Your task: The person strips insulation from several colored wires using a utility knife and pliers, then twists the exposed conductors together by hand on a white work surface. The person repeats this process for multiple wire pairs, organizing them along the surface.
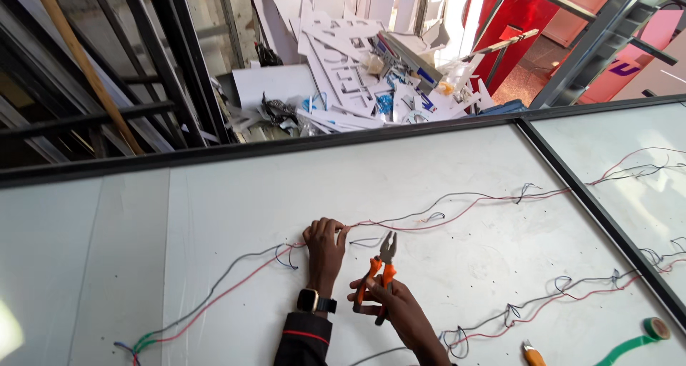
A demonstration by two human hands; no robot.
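White panels framed in black make up your surface (429, 194), with a heap of cut white board scraps (350, 66) piled beyond its far edge. Your left hand (325, 248) lies flat with its fingers (330, 229) closed down on the red and grey wires (457, 209), pinning the run so it stays put beside the tool. Your right hand (400, 312) has its fingers wrapped around the orange-handled pliers (382, 269), nose pointing up toward that pinned spot.
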